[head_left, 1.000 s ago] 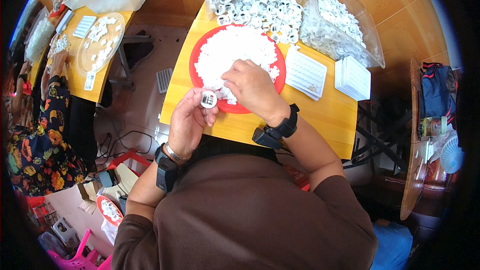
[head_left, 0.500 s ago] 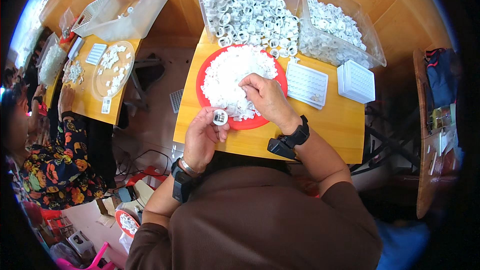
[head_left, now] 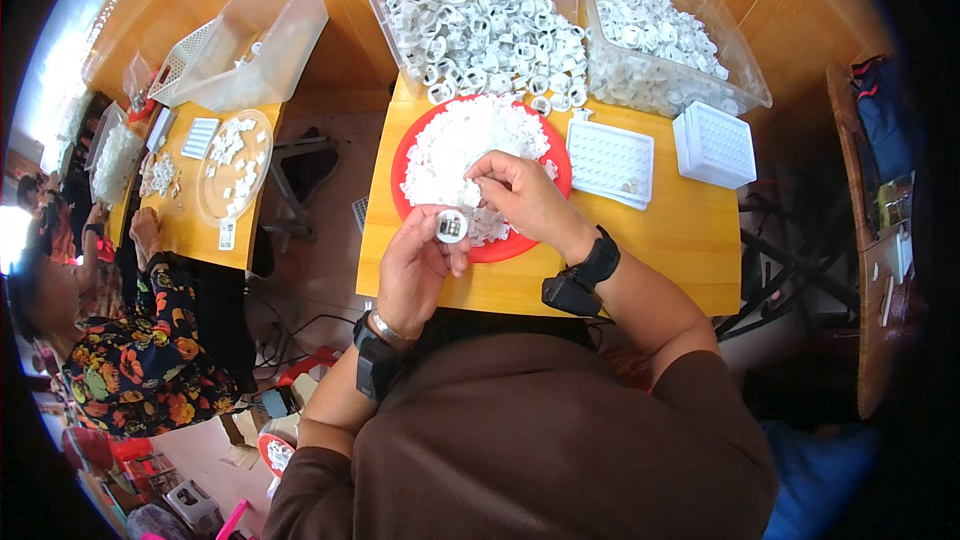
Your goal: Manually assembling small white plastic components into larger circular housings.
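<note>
My left hand (head_left: 418,265) grips a white disc (head_left: 452,226) by its rim, thumb and fingers curled round it; its face is flat, with dark, squarish metallic fittings set in the middle. I have it at the near left rim of the plate (head_left: 533,242), a round, smooth red one left of centre on the bench (head_left: 650,270). My right hand (head_left: 482,183) has its thumb and fingertips drawn together at the heap (head_left: 475,145) of small, angular white bits; I cannot tell whether a bit is between them.

The bench is yellow and wood-grained. Along its far edge stands a clear plastic tub (head_left: 398,35) of pale, ring-shaped parts, some lying just in front of it. Beside that, toward the far right corner, a second clear tub (head_left: 690,80) is heaped with white pieces. Nearer, thin white trays (head_left: 608,162) dimpled in rows lie flat, and a squared stack (head_left: 716,145) of similar ones sits by the right edge.
</note>
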A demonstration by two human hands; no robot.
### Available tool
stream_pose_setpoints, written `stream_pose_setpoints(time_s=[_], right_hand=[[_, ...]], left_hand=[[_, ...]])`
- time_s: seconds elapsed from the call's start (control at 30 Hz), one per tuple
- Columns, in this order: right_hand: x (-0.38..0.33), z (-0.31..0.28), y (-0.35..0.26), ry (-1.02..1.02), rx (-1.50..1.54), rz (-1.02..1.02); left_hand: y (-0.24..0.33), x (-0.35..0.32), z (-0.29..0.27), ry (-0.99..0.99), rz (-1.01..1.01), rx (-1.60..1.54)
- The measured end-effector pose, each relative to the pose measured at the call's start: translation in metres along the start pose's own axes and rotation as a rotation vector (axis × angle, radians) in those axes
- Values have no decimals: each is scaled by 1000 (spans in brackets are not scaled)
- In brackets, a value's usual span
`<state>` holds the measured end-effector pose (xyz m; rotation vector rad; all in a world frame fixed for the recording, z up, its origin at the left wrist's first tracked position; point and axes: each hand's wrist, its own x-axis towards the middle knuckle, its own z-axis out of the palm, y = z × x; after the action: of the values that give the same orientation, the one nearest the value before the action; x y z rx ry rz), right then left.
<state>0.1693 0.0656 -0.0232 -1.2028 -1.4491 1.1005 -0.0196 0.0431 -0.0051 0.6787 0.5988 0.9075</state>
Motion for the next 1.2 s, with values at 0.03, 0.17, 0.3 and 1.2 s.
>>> stream_pose_setpoints(time_s=[0.03, 0.17, 0.3, 1.2], right_hand=[[-2, 2, -2, -12, 7, -3], [-8, 6, -11, -30, -168, -116], [-5, 3, -7, -78, -91, -76], [-3, -5, -11, -88, -191, -244]], left_hand=[[-1, 4, -1, -15, -4, -3], [-5, 14, -3, -36, -29, -5], [-7, 17, -6, 0, -38, -10], [-1, 15, -9, 20, -14, -40]])
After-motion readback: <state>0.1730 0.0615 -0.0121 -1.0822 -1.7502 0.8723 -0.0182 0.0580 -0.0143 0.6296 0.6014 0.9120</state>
